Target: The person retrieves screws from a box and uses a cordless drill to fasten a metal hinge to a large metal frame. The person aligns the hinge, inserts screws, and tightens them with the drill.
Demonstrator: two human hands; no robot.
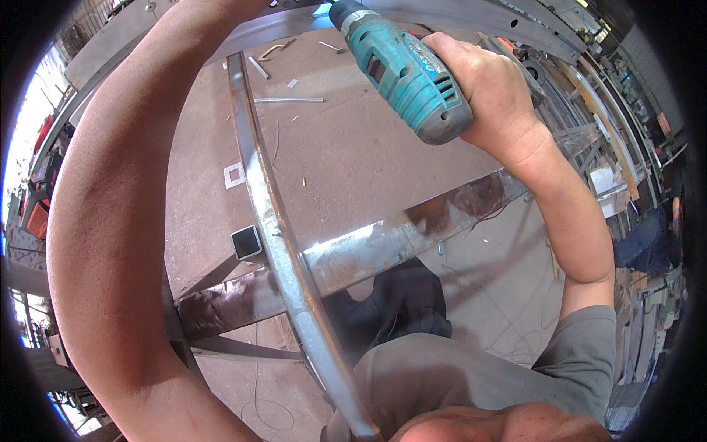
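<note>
My right hand [495, 94] grips a teal and grey power drill [403, 68] near the top of the view, its nose pointing up and left toward a grey steel beam [471, 16]. My left forearm [110, 221] rises along the left side and leaves the picture at the top; that hand is out of sight. A long steel bar [274, 221] runs from top centre down toward me. It crosses a rusty flat steel member [383, 239] just below the open end of a square tube [247, 241].
A brown concrete floor [353, 147] lies below, with small metal offcuts [289, 99] and a square mark [234, 174]. Stacked metal profiles and racks [596, 118] fill the right side. My dark shoe [409, 296] shows under the frame.
</note>
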